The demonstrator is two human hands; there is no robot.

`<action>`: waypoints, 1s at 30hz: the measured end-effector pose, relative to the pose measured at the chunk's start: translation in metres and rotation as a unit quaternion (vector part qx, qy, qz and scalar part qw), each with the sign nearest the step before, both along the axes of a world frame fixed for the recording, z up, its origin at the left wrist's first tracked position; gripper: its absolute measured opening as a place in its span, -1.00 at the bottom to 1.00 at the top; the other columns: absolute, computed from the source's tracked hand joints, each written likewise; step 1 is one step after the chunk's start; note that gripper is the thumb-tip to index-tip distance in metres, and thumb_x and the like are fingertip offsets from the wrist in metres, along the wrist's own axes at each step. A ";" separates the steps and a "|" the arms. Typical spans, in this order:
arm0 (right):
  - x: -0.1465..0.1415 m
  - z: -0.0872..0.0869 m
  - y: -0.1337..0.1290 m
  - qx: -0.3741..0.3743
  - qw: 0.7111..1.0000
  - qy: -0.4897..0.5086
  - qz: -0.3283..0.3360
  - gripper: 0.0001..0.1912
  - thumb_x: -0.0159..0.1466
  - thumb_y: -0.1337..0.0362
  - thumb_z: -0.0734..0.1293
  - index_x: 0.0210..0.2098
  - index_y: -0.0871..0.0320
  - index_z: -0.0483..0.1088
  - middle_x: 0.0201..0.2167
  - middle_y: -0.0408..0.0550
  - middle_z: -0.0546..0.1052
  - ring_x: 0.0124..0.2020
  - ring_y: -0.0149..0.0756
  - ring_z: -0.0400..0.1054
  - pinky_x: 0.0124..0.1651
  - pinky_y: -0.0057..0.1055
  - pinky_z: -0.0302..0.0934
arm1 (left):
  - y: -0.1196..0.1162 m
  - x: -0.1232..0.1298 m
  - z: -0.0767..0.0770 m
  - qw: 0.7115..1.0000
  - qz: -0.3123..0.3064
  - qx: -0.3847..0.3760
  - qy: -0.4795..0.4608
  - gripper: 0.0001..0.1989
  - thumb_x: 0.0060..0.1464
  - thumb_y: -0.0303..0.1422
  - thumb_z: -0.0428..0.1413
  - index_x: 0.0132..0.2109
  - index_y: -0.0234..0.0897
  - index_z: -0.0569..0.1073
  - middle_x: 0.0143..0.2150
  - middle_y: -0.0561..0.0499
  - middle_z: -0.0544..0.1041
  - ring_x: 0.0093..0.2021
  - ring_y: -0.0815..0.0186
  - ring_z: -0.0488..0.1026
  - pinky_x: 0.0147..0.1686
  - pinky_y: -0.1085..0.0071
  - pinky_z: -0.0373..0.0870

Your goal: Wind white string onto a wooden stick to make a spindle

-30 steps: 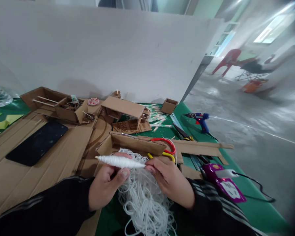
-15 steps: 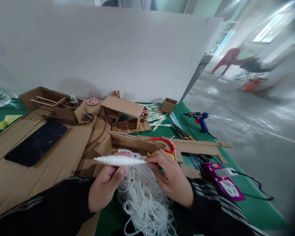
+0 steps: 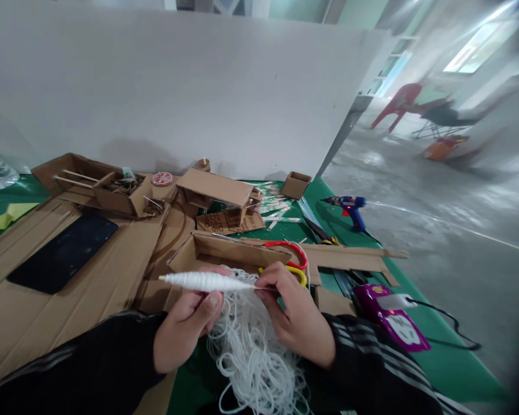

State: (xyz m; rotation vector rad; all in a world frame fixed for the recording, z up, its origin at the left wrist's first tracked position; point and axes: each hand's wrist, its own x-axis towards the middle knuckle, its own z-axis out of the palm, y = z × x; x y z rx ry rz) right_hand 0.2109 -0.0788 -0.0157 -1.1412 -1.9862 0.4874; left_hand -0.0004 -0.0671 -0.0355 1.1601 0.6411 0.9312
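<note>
A thin stick wound with white string [image 3: 207,281] lies nearly level between my hands, thick in the middle and tapered at both ends. My left hand [image 3: 190,323] is closed around its middle from below, thumb in front. At the right tip, my right hand [image 3: 296,317] pinches the bare end of the stick. Beneath both hands spreads a loose, tangled heap of white cord [image 3: 259,363]. Just behind them is an open cardboard box [image 3: 233,251], with red-handled scissors [image 3: 300,253] at its right side.
A black tablet-like slab [image 3: 64,251] lies on cardboard at left. Cardboard structures [image 3: 216,187] and loose wooden sticks [image 3: 274,202] stand along the white panel. At right are a blue glue gun [image 3: 350,207] and a purple power strip [image 3: 389,317] with a cord.
The wound stick has shifted slightly left, and my right hand has moved a little left with it. Both hands keep their hold.
</note>
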 end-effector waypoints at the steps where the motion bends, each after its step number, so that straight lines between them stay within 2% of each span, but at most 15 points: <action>1: 0.000 0.000 0.000 0.012 1.000 -0.006 -0.001 -0.87 0.34 0.46 0.17 -0.22 0.13 0.26 -0.30 -0.03 0.39 -0.30 -0.30 0.30 -0.28 -0.37 0.22 | 0.001 -0.001 0.001 1.000 -0.003 0.004 0.017 -0.64 0.29 -0.16 -0.03 0.13 -0.23 0.23 -0.57 0.21 0.18 -0.61 0.46 0.07 -0.59 0.52 0.06; 4: 0.001 0.000 0.001 0.033 0.999 -0.035 -0.006 -0.87 0.36 0.44 0.16 -0.23 0.14 0.30 -0.35 -0.03 0.41 -0.31 -0.25 0.28 -0.29 -0.33 0.19 | 0.003 -0.002 0.007 0.998 0.002 0.022 0.060 -0.64 0.26 -0.16 0.01 0.11 -0.25 0.26 -0.53 0.15 0.31 -0.53 0.40 0.23 -0.47 0.46 0.22; 7: 0.000 0.000 0.001 0.028 0.999 -0.042 0.003 -0.85 0.37 0.43 0.12 -0.25 0.14 0.29 -0.39 -0.04 0.40 -0.35 -0.26 0.28 -0.34 -0.34 0.17 | 0.005 -0.002 0.012 0.997 0.012 0.037 0.069 -0.67 0.26 -0.18 0.01 0.08 -0.25 0.29 -0.51 0.13 0.36 -0.48 0.37 0.29 -0.39 0.43 0.26; 12: -0.002 0.000 -0.001 -0.002 1.000 -0.002 0.006 -0.90 0.35 0.43 0.18 -0.17 0.13 0.23 -0.29 -0.04 0.36 -0.31 -0.30 0.30 -0.30 -0.37 0.22 | 0.009 -0.003 0.017 0.996 0.035 0.041 0.075 -0.64 0.22 -0.17 0.06 0.04 -0.31 0.36 -0.49 0.08 0.43 -0.44 0.34 0.35 -0.35 0.40 0.32; 16: 0.000 0.001 0.001 0.039 0.999 -0.002 -0.019 -0.87 0.35 0.46 0.16 -0.19 0.13 0.27 -0.28 -0.03 0.37 -0.25 -0.27 0.29 -0.21 -0.32 0.21 | 0.014 -0.007 0.022 0.993 0.034 0.048 0.102 -0.66 0.17 -0.18 0.13 -0.01 -0.31 0.43 -0.44 0.03 0.50 -0.41 0.32 0.39 -0.35 0.42 0.34; 18: 0.001 0.001 0.003 0.046 0.998 -0.023 -0.031 -0.86 0.37 0.44 0.15 -0.22 0.14 0.29 -0.32 -0.03 0.40 -0.28 -0.24 0.27 -0.23 -0.28 0.18 | 0.016 -0.010 0.024 0.993 0.033 0.050 0.104 -0.65 0.17 -0.16 0.12 0.00 -0.29 0.42 -0.39 0.00 0.54 -0.37 0.31 0.43 -0.34 0.42 0.34; 22: 0.001 0.001 0.003 0.027 0.999 -0.036 -0.028 -0.81 0.39 0.40 0.10 -0.31 0.14 0.29 -0.41 -0.04 0.40 -0.36 -0.24 0.25 -0.31 -0.29 0.16 | 0.018 -0.013 0.024 0.995 0.039 0.033 0.081 -0.65 0.19 -0.16 0.11 0.03 -0.28 0.38 -0.37 -0.01 0.57 -0.34 0.29 0.45 -0.33 0.41 0.33; 26: 0.000 0.001 -0.001 -0.015 1.000 0.000 -0.022 -0.91 0.36 0.35 0.17 -0.14 0.13 0.25 -0.30 -0.02 0.42 -0.31 -0.26 0.32 -0.27 -0.33 0.25 | 0.018 -0.012 0.022 0.993 0.054 0.027 0.102 -0.63 0.16 -0.18 0.15 0.03 -0.32 0.41 -0.40 0.00 0.56 -0.34 0.29 0.45 -0.30 0.40 0.34; 30: 0.000 0.001 -0.002 -0.010 0.999 0.012 -0.038 -0.94 0.36 0.37 0.17 -0.20 0.12 0.24 -0.34 -0.06 0.40 -0.35 -0.29 0.31 -0.32 -0.35 0.22 | 0.019 -0.010 0.021 0.993 0.047 0.026 0.108 -0.65 0.16 -0.22 0.16 0.03 -0.29 0.40 -0.39 0.02 0.58 -0.34 0.30 0.48 -0.27 0.40 0.37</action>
